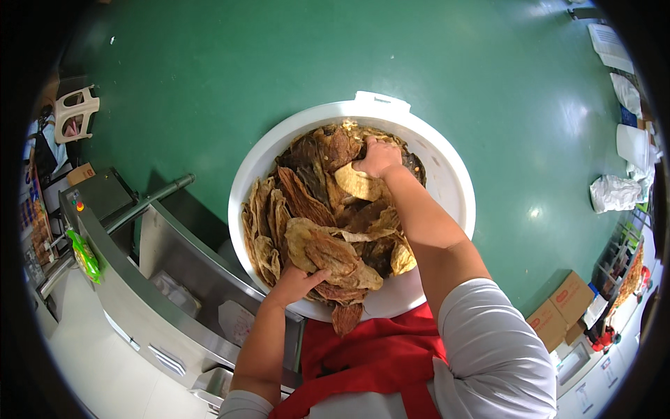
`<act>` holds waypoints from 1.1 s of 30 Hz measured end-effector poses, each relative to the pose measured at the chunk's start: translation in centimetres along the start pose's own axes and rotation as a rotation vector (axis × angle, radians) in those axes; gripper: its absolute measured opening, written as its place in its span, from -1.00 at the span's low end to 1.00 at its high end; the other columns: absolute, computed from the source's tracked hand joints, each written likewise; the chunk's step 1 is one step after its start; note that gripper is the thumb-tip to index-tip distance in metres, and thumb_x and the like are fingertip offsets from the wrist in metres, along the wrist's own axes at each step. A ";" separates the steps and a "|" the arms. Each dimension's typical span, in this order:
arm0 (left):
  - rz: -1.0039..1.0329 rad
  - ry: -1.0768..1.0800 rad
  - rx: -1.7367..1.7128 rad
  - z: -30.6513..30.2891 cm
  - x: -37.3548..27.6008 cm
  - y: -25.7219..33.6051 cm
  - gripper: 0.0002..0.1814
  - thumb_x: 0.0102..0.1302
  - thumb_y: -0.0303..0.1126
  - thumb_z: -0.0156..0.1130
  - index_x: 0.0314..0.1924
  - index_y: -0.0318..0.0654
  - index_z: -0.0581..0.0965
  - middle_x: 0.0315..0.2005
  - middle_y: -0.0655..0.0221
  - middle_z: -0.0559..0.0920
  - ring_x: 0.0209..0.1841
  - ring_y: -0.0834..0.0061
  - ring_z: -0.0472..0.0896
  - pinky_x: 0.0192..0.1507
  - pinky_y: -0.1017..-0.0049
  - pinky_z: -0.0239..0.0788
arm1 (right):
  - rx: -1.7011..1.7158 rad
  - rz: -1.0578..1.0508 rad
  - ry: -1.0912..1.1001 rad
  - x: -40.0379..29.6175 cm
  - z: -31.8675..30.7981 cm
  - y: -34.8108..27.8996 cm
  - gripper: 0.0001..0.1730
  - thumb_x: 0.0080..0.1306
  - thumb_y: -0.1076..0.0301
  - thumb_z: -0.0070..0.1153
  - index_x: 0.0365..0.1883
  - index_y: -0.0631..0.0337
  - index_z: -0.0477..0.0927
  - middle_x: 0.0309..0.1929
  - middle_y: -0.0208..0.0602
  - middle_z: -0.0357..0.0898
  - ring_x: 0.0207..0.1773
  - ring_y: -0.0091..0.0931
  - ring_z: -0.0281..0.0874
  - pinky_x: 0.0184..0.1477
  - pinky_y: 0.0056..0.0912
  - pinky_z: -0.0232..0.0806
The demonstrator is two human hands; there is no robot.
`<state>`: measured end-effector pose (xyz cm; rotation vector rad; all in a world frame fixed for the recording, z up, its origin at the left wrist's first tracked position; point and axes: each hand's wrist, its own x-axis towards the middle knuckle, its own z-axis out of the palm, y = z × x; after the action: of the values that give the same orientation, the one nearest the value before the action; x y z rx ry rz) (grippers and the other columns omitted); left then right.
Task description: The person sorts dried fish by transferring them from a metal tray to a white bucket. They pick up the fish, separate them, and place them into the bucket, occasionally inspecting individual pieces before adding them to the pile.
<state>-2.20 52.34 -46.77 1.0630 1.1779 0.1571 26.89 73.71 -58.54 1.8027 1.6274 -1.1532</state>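
Observation:
A round white plastic tub stands in front of me, holding a thick heap of brown and tan dried leaf-like pieces, wrinkled and flat. Near the tub's closer rim, my left hand grips a layered bunch of the pieces, thumb on top and fingers hidden underneath. One reddish-brown tip of that bunch hangs over the rim. At the far side of the heap lies my right hand, its thumb by a pale yellow piece. Its fingertips sink among darker pieces, so its hold is hidden.
Left of the tub is a stainless steel machine with a metal bar and a red button. A green packet lies on its edge. A plastic stool stands farther left; cardboard boxes are at right.

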 end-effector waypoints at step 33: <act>-0.068 -0.041 -0.064 -0.3 0.1 0.9 -0.36 0.51 -0.33 0.43 0.49 -0.30 0.42 0.39 0.31 0.56 0.43 0.37 0.49 0.48 0.30 0.30 | 0.558 -0.196 0.010 -0.7 1.3 4.0 -0.37 0.45 0.24 0.33 0.44 0.24 0.56 0.37 0.10 0.62 0.43 -0.07 0.58 0.48 -0.10 0.35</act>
<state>-2.07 53.04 -46.15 0.9642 1.1627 0.1186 30.34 71.44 -59.48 1.9956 1.6218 -1.8335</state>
